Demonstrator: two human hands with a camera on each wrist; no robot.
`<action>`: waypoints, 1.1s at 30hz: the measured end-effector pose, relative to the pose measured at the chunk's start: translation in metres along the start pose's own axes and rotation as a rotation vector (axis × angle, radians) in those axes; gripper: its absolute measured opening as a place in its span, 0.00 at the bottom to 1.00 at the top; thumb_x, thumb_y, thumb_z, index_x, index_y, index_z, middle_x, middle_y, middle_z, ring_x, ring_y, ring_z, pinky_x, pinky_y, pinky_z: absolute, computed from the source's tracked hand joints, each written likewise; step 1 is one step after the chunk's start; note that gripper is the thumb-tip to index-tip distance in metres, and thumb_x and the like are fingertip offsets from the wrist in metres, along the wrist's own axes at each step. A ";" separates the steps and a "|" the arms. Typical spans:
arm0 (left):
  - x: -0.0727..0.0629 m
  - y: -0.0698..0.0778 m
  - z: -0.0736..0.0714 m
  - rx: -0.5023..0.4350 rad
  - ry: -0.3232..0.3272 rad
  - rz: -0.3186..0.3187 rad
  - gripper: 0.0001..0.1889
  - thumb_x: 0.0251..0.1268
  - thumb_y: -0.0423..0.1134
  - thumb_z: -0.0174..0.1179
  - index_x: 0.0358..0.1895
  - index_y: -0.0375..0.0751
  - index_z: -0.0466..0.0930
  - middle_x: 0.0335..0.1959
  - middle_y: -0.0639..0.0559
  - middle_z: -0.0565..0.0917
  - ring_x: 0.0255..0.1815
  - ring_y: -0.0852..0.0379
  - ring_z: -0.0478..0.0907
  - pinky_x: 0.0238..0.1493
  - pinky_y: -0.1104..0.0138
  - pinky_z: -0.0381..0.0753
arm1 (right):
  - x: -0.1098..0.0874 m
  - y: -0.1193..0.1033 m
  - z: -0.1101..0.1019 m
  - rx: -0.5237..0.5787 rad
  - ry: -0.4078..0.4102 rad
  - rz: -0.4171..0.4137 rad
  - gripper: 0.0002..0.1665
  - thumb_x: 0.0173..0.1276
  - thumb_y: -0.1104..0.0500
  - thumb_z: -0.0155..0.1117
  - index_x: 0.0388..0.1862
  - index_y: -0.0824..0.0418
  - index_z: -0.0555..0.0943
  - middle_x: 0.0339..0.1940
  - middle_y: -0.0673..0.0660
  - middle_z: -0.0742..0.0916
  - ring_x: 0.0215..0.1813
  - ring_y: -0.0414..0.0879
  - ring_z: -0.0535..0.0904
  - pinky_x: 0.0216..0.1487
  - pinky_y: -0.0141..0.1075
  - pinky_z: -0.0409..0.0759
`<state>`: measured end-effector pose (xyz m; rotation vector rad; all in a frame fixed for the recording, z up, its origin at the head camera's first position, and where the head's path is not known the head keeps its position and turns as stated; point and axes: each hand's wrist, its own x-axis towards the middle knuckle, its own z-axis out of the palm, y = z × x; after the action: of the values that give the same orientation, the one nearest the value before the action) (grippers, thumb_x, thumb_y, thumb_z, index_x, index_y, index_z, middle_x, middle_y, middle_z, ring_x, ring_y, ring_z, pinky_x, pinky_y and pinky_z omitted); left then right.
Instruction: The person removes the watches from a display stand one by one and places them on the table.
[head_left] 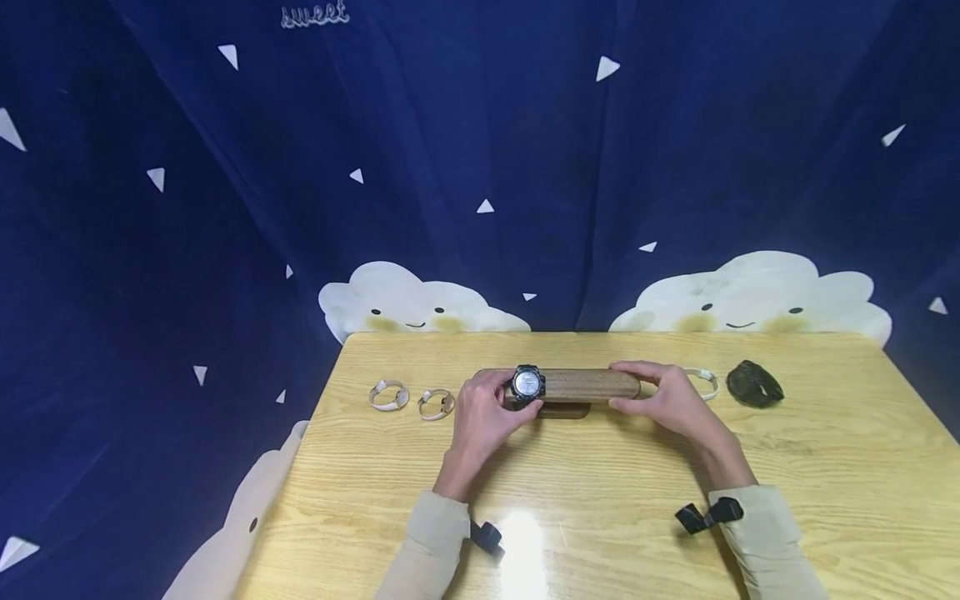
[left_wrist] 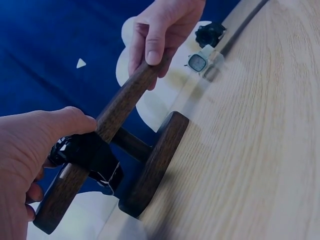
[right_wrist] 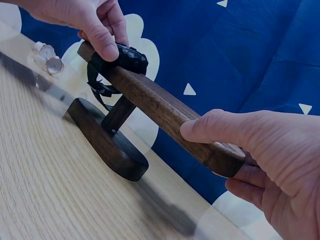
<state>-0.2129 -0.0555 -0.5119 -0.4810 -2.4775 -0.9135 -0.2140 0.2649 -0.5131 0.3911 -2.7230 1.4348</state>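
Note:
A dark wooden watch stand [head_left: 588, 385] stands near the table's back edge, its bar raised on a post above a rounded base [right_wrist: 107, 145]. Around the left part of the bar sits a black wristwatch [head_left: 528, 382], dial up, its strap hanging below in the right wrist view. My left hand [head_left: 482, 415] pinches this watch between thumb and fingers at the bar. My right hand [head_left: 667, 397] grips the bar's right end, thumb on the near side and fingers at the far side. Part of the left fingers is hidden behind the bar.
Two light-strapped watches, one [head_left: 389, 397] farther left and one [head_left: 437, 404] nearer the stand, lie to the left. Right of the stand are a white watch [head_left: 702, 382], partly behind my right hand, and another black watch [head_left: 754, 384]. A dark blue curtain [head_left: 465, 167] hangs behind the table.

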 end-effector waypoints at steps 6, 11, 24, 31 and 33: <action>-0.002 -0.003 0.000 -0.015 0.009 -0.023 0.31 0.44 0.56 0.84 0.52 0.42 0.90 0.38 0.52 0.89 0.28 0.62 0.74 0.31 0.71 0.74 | 0.002 0.001 0.001 -0.010 -0.001 -0.008 0.34 0.58 0.48 0.85 0.63 0.55 0.86 0.65 0.59 0.86 0.69 0.58 0.78 0.63 0.41 0.79; -0.004 -0.005 -0.001 -0.047 0.007 -0.054 0.31 0.44 0.56 0.84 0.52 0.43 0.90 0.36 0.54 0.88 0.28 0.63 0.72 0.31 0.71 0.72 | 0.002 0.001 0.002 -0.015 0.003 -0.021 0.34 0.58 0.49 0.85 0.63 0.55 0.86 0.64 0.60 0.86 0.68 0.59 0.79 0.64 0.49 0.79; -0.006 -0.010 -0.005 -0.099 0.015 -0.070 0.30 0.45 0.53 0.84 0.51 0.40 0.90 0.25 0.57 0.80 0.24 0.65 0.69 0.24 0.73 0.70 | 0.001 -0.001 0.000 0.042 -0.010 -0.015 0.33 0.59 0.51 0.84 0.63 0.58 0.86 0.65 0.62 0.86 0.70 0.62 0.77 0.70 0.61 0.74; -0.006 -0.015 -0.008 -0.138 0.003 -0.106 0.31 0.44 0.50 0.85 0.53 0.39 0.89 0.25 0.57 0.80 0.22 0.65 0.69 0.22 0.74 0.71 | 0.002 0.002 0.001 0.013 0.004 -0.014 0.34 0.58 0.51 0.85 0.63 0.57 0.86 0.64 0.60 0.86 0.69 0.60 0.78 0.69 0.58 0.75; -0.006 -0.017 -0.008 -0.152 -0.001 -0.109 0.31 0.45 0.50 0.85 0.53 0.39 0.89 0.25 0.57 0.79 0.22 0.65 0.69 0.21 0.74 0.71 | 0.002 0.003 0.001 0.013 0.007 -0.010 0.34 0.58 0.51 0.85 0.63 0.56 0.86 0.64 0.60 0.87 0.69 0.60 0.78 0.69 0.58 0.75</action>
<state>-0.2132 -0.0740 -0.5182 -0.3990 -2.4661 -1.1508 -0.2160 0.2650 -0.5159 0.3995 -2.7036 1.4489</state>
